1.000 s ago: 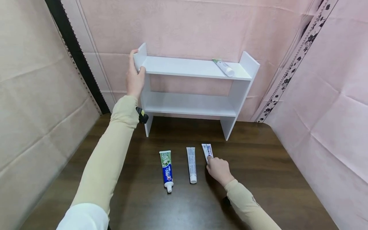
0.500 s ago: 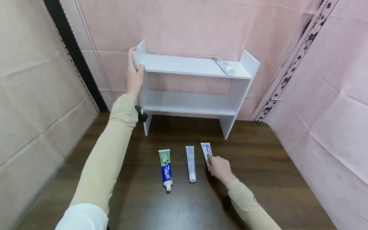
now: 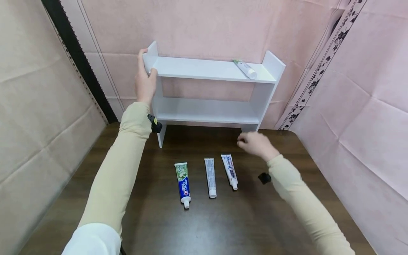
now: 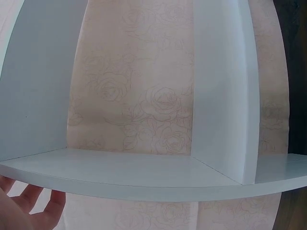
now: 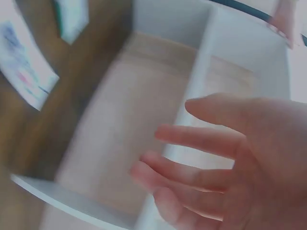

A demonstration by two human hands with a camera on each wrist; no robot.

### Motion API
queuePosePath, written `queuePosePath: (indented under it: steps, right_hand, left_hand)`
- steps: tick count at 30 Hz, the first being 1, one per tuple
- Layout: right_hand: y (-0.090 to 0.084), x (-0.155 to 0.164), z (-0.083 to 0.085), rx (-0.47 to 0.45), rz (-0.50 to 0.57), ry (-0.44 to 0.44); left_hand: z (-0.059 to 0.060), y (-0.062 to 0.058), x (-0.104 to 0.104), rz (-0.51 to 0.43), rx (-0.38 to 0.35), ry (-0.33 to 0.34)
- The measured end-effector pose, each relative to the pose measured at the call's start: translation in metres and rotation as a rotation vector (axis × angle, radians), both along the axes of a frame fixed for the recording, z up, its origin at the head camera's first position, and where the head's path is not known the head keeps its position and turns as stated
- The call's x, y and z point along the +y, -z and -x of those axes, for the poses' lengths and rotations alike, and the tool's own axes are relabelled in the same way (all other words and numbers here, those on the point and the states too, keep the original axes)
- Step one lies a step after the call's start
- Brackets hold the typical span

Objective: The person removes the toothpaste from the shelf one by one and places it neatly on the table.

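My left hand [image 3: 146,83] grips the left side panel of a white two-tier shelf [image 3: 207,109], thumb at the front edge. Near the shelf's right leg, my right hand [image 3: 256,144] hangs over the table with relaxed fingers and nothing in them; the right wrist view shows the fingers spread apart. Three toothpaste tubes lie in a row on the table: a green-and-blue tube [image 3: 183,184], a white tube with printed text [image 3: 210,177], and a white-and-blue tube [image 3: 230,171] nearest my right hand. Another toothpaste tube [image 3: 245,69] rests on the top board at the right.
A dark wooden table [image 3: 153,219] carries everything. Pink cloth [image 3: 210,28] hangs behind the shelf, with a cream cloth wall [image 3: 47,106] at left and a pink one [image 3: 360,106] at right.
My right hand has let go of the white-and-blue toothpaste tube, leaving it on the table, and moved up toward the shelf's right leg. My left hand keeps its grip on the panel.
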State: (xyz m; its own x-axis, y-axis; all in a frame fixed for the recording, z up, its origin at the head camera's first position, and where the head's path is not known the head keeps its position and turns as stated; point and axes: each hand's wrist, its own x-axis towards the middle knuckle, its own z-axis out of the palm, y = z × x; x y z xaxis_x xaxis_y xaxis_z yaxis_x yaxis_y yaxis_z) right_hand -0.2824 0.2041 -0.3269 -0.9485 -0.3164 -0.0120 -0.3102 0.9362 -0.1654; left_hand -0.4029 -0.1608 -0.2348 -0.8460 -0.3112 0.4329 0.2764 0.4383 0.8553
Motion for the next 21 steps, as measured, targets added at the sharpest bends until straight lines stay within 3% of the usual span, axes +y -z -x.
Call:
queuePosePath:
  steps: [5,10,15,21]
  right_hand:
    - [-0.063,0.003,0.007,0.161,0.037,0.041]
    - [-0.111,-0.003,0.011,0.322,0.047,0.093]
    - [-0.137,-0.014,0.028,0.435,0.055,0.154]
    - [-0.151,-0.014,0.059,0.455,0.071,0.194]
  left_hand:
    - [0.000,0.000,0.001,-0.006,0.004,0.001]
    - [-0.001,0.000,0.001,0.000,0.003,-0.005]
    - [-0.001,-0.001,0.001,-0.003,0.000,-0.009]
    - [0.000,-0.001,0.001,-0.016,0.008,-0.003]
